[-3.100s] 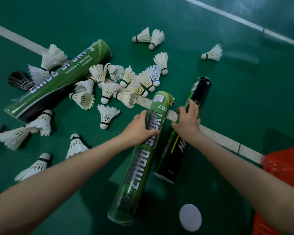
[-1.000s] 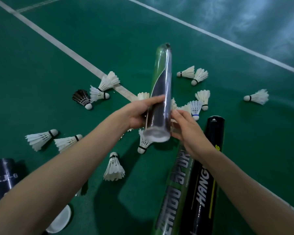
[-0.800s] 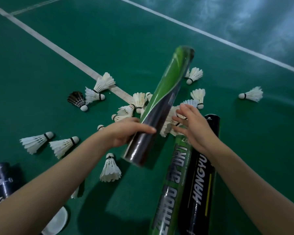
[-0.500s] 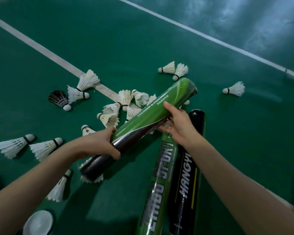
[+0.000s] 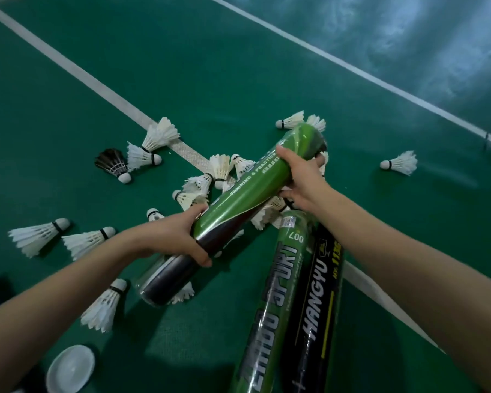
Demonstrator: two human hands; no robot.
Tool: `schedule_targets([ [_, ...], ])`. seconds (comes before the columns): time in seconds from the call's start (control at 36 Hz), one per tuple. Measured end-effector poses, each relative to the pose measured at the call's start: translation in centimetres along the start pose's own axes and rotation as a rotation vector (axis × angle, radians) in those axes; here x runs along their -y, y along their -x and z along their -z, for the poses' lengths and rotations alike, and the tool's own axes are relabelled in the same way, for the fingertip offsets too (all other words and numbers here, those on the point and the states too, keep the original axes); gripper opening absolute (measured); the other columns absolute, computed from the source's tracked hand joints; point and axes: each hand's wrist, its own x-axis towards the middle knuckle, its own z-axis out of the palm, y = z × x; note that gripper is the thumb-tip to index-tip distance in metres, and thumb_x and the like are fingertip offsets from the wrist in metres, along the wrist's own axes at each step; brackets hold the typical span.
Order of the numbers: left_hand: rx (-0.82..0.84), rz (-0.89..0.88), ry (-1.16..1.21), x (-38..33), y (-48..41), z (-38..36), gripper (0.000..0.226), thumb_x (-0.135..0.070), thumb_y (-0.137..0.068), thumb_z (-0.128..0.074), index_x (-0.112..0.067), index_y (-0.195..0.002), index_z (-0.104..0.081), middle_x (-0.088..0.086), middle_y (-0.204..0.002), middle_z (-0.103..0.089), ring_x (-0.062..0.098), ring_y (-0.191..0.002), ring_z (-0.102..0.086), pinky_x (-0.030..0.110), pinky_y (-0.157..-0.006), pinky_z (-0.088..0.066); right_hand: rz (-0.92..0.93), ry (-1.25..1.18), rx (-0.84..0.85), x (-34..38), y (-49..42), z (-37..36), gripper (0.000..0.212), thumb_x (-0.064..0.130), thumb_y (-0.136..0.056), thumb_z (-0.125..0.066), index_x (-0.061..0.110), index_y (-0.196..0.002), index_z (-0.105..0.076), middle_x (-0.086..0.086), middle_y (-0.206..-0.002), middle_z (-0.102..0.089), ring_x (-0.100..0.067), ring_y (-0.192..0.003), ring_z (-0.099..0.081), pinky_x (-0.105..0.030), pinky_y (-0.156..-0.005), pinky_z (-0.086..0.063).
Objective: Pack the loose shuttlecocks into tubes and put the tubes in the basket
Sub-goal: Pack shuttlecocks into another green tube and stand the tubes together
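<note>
Where the court floor point(image 5: 238, 66) spreads green, a green tube point(image 5: 278, 285) & black tube point(image 5: 321, 293) lie side by side. A third tube point(image 5: 247, 191) is held slanted above, L hand point(image 5: 170, 239) curled round its dark lower part, R hand point(image 5: 304, 177) clamped near its top. Loose shuttlecocks point(image 5: 88, 241) lie scattered beneath.

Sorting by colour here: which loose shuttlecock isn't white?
The black-feathered shuttlecock with the white cork, lying on the floor left of the central pile. Every other shuttlecock in view has white feathers.
</note>
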Motion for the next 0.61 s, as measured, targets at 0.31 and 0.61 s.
schedule_targets([
  [0.31,-0.394,-0.074,-0.080,-2.5,0.2,0.6,0.088,-0.053,-0.069,-0.076,-0.028,-0.140,-0.031,-0.009,-0.112,-0.052,0.010,-0.092,-0.056,0.024,-0.073,-0.045,-0.105,-0.095,0.251,-7.5,3.7,-6.5,0.076,0.025,-0.083,-0.072,0.021,-0.138,-0.021,-0.011,-0.118,-0.062,-0.026,-0.093,-0.070,-0.043,-0.072,-0.059],
  [0.61,-0.327,0.140,-0.201,4.2,4.2,-0.1,0.098,-0.058,-0.072,-0.070,-0.029,-0.147,-0.015,-0.004,-0.113,-0.052,0.007,-0.080,-0.056,0.020,-0.066,-0.047,0.373,0.933,0.091,-9.9,2.0,-0.5,0.026,0.033,-0.096,-0.054,0.022,-0.119,-0.054,0.004,-0.120,-0.047,-0.015,-0.115,-0.048,-0.033,-0.100,-0.041],
])
